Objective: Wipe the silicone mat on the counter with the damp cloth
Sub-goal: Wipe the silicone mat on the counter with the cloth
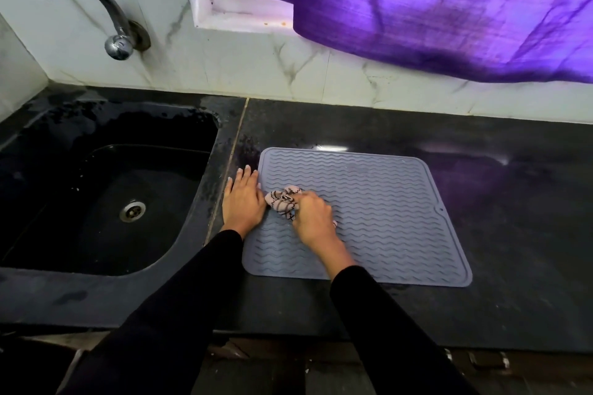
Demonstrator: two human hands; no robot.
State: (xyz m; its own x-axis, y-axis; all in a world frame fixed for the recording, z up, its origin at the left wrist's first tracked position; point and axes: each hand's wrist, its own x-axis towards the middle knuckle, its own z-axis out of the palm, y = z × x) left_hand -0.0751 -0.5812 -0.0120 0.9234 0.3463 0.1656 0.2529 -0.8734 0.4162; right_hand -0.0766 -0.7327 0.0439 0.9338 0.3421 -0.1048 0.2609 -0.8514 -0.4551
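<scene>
A grey silicone mat (385, 205) with wavy ridges lies flat on the black counter (513, 234). My right hand (313, 218) is closed on a bunched pink cloth with dark stripes (282, 200), pressing it onto the mat's left part. My left hand (242, 199) lies flat with fingers spread on the mat's left edge and the counter beside it, touching the cloth's left side.
A black sink (106, 202) with a metal drain sits left of the mat. A metal tap (96, 6) sticks out of the marble-tiled wall above it. A purple curtain (449, 9) hangs over the back wall.
</scene>
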